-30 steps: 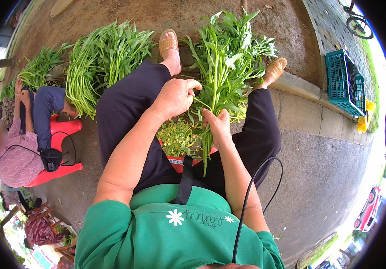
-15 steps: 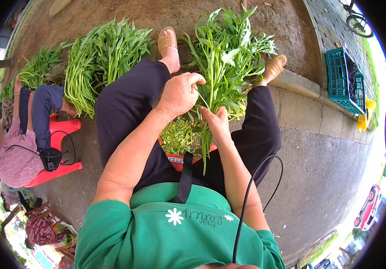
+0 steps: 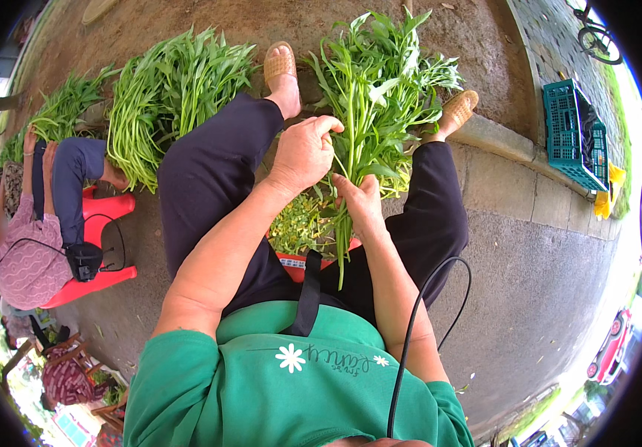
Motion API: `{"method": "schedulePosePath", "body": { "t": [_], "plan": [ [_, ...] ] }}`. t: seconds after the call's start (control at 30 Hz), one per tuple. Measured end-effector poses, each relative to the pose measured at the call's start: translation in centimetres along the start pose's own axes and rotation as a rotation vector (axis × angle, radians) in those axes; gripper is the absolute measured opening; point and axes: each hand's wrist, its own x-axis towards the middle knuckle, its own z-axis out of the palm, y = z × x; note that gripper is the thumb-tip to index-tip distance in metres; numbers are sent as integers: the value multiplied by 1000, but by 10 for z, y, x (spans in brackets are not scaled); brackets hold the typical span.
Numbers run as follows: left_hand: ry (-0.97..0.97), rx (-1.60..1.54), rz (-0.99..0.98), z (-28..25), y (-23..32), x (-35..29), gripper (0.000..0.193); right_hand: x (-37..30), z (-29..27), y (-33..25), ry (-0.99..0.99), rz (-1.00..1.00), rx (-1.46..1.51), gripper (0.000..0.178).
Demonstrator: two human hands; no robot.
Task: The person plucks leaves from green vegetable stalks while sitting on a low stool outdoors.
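A bunch of long leafy green stems, which look like water spinach [image 3: 342,235], is upright in front of me between my knees, leaves away from me and stem ends toward my lap. My right hand [image 3: 362,203] is closed around its lower stems. Beside it on the left, my left hand [image 3: 304,155] is closed in a pinch at a thin stem on the bunch's edge. Its fingertips are partly hidden. Behind the bunch a heap of the same greens [image 3: 403,74] lies on the ground between my feet, and the two overlap.
A larger heap of greens [image 3: 175,89] lies beyond my left knee. At far left a person [image 3: 34,253] sits on a red plastic stool [image 3: 108,216]. Yellowish leaf trimmings [image 3: 295,227] lie below my hands. A teal crate [image 3: 563,134] stands at right, past a kerb [image 3: 496,141].
My left hand has shifted slightly up and to the right along the bunch. My right hand stays almost in place. At far left, the seated person's other hand has come to the knee.
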Motion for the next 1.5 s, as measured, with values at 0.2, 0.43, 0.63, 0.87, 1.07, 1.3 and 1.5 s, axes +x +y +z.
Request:
{"method": "schedulePosePath", "body": {
  "t": [0.2, 0.43, 0.63, 0.87, 1.07, 1.3, 1.5],
  "plan": [
    [-7, -100, -87, -8, -4, 5, 22, 5, -4, 13, 31, 34, -6, 18],
    [-316, -37, -179, -24, -6, -5, 25, 6, -6, 10, 35, 56, 91, 20],
    [-631, 116, -267, -41, 6, -20, 23, 6, -8, 12, 33, 46, 93, 18],
    [-856, 253, -112, -31, -1, -33, 36, 5, -6, 10, 54, 52, 86, 15],
    [-1111, 298, -122, -28, 2, -34, 38, 9, -9, 16, 18, 51, 74, 21],
    [-901, 263, -156, -39, 6, -19, 26, 10, -10, 20, 48, 79, 81, 24],
    [-312, -88, -148, -22, 10, -3, 28, 6, -6, 12, 42, 92, 87, 22]
  ]
}}
